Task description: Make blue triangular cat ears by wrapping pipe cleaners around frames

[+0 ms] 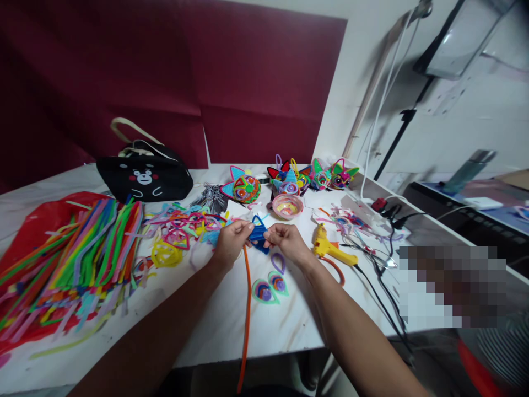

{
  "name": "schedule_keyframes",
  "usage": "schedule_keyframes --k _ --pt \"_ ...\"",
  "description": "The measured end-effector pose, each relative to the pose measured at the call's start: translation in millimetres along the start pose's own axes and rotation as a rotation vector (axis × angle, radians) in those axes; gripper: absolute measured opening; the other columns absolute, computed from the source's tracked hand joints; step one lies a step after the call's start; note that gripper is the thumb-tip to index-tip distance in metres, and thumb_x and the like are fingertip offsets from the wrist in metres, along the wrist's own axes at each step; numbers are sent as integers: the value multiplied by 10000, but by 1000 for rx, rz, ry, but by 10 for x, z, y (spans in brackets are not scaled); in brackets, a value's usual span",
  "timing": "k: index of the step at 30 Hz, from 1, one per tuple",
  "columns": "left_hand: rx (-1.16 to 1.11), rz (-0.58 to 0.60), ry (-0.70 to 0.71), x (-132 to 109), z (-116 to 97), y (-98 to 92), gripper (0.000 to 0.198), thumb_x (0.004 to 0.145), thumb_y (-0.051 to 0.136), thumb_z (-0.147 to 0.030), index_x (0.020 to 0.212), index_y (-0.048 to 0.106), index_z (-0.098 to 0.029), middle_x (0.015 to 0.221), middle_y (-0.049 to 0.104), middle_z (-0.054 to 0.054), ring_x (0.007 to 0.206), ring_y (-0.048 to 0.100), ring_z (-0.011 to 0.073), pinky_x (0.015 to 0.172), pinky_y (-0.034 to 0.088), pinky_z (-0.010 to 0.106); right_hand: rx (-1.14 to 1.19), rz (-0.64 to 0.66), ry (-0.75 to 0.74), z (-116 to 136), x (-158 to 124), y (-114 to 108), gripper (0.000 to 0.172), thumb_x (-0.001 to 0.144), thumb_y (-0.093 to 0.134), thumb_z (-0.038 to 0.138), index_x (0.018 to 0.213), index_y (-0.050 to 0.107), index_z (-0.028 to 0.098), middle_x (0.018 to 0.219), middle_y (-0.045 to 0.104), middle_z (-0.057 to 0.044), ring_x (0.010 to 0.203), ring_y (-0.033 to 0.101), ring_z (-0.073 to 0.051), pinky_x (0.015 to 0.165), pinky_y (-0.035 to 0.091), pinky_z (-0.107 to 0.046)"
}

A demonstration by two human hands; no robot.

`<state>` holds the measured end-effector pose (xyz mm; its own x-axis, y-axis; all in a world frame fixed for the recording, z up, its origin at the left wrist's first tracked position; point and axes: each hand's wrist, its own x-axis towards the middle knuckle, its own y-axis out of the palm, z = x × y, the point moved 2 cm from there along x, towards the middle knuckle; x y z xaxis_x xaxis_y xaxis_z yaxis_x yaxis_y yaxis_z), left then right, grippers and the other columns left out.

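Both my hands meet over the middle of the table around a blue pipe-cleaner piece (258, 234) with a small loop at its top. My left hand (235, 238) pinches its left edge, and my right hand (288, 240) pinches its right edge. From below my left hand an orange pipe cleaner (248, 303) hangs down past the table's front edge; whether my fingers hold it I cannot tell. Just below my right hand lie a purple teardrop loop (278, 263) and two green-rimmed teardrop shapes, the left one (265, 291) and the right one (278, 283).
Bundled coloured pipe cleaners (99, 242) lie on a red bag (53, 212) at left. A black bag (144, 176) stands behind. Colourful cat-like heads (246, 188) and a bowl (287, 207) are at the back. A yellow glue gun (333, 248) with its cable lies right.
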<state>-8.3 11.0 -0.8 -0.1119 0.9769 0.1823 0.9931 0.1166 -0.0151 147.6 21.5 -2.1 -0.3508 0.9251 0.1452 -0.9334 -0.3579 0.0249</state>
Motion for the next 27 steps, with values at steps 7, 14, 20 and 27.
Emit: schedule_keyframes --k 7,14,20,27 --pt "12 -13 23 27 46 -34 253 702 654 -385 748 619 -138 555 616 1 451 557 118 442 428 216 12 23 -22 16 12 -13 343 686 677 489 679 612 152 587 630 -13 525 516 -102 542 415 -245" --pt "-12 -150 0 133 92 -166 291 697 649 -414 789 602 -141 479 570 -26 401 544 101 383 390 173 -288 -143 -83 -111 83 -230 156 755 601 320 750 605 164 648 605 -3 583 519 -116 589 398 -248" --pt "-49 -168 -43 169 108 -183 340 638 698 -408 814 597 -135 621 622 -7 460 594 117 383 419 186 -1098 -22 -86 -156 20 -98 233 763 628 302 959 656 180 913 628 -81 899 542 -202 769 395 -289" --pt "-28 -169 -25 165 121 -182 318 641 695 -384 810 615 -127 666 620 5 485 574 104 400 446 193 -1227 13 -90 -164 17 -39 278 748 649 352 955 663 167 940 599 -104 911 525 -214 796 400 -305"
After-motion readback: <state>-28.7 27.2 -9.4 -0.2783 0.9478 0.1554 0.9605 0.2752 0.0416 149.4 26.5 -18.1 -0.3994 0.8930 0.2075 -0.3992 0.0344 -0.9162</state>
